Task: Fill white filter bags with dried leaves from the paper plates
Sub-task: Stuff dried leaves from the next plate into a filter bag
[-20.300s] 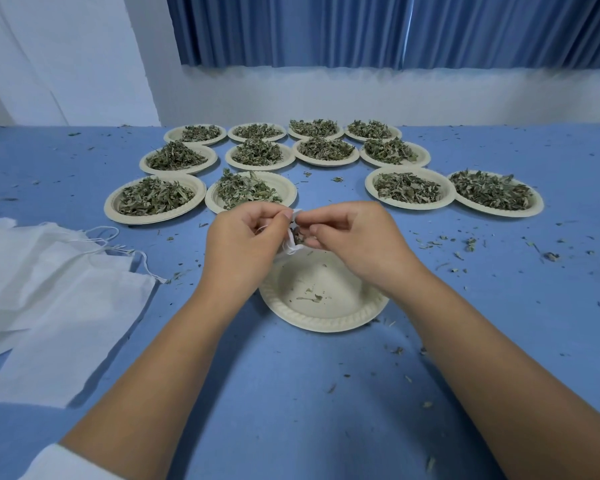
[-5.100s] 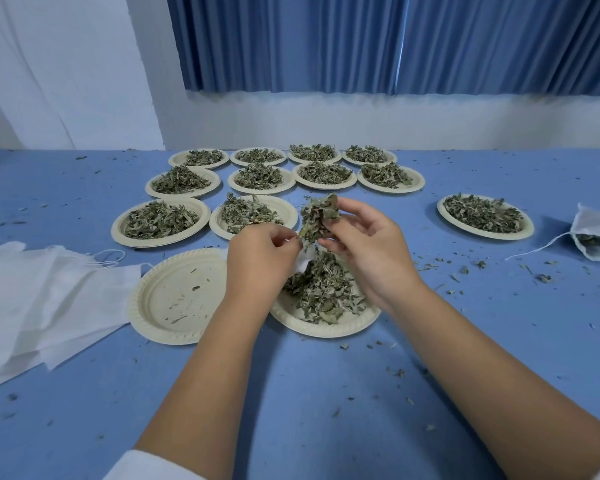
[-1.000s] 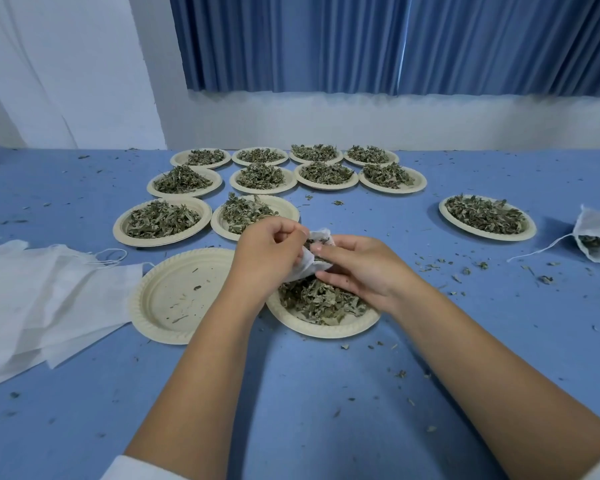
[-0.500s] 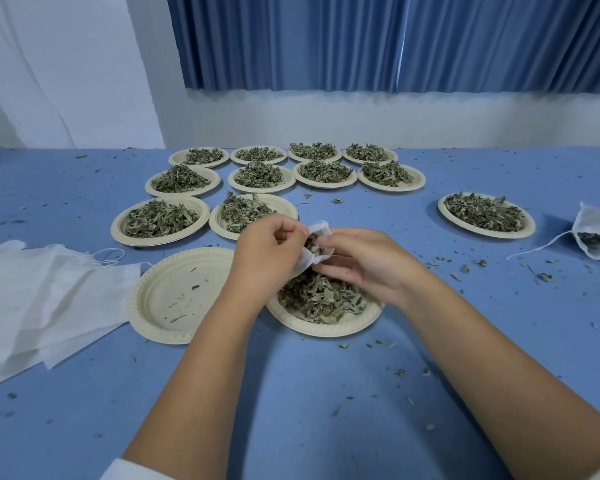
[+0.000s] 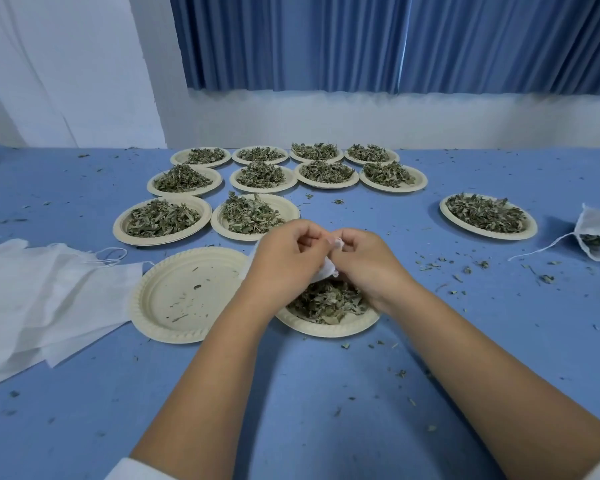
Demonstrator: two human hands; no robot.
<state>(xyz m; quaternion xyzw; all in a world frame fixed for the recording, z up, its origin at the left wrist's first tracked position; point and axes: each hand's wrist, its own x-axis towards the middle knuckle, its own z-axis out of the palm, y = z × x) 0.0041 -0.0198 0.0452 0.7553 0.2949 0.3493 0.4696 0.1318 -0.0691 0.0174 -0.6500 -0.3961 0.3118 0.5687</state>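
My left hand (image 5: 286,252) and my right hand (image 5: 368,259) meet above a paper plate (image 5: 329,328) that holds a thin layer of dried leaves (image 5: 326,301). Between them is a white filter bag (image 5: 324,270); both hands pinch its top edge, and most of the bag is hidden behind my fingers. A plate (image 5: 184,294) with only crumbs lies just left of it. At the far right lies a filled filter bag (image 5: 598,239) with its drawstring trailing left.
Several plates heaped with leaves stand in rows behind my hands (image 5: 260,174), and one more (image 5: 487,216) sits apart at the right. A stack of flat white filter bags (image 5: 39,299) lies at the left. Leaf crumbs litter the blue table (image 5: 309,393).
My right hand has drawn in from the leaves to the bag's mouth. Both hands now pinch the top of the bag close together, and the leaves inside no longer show.
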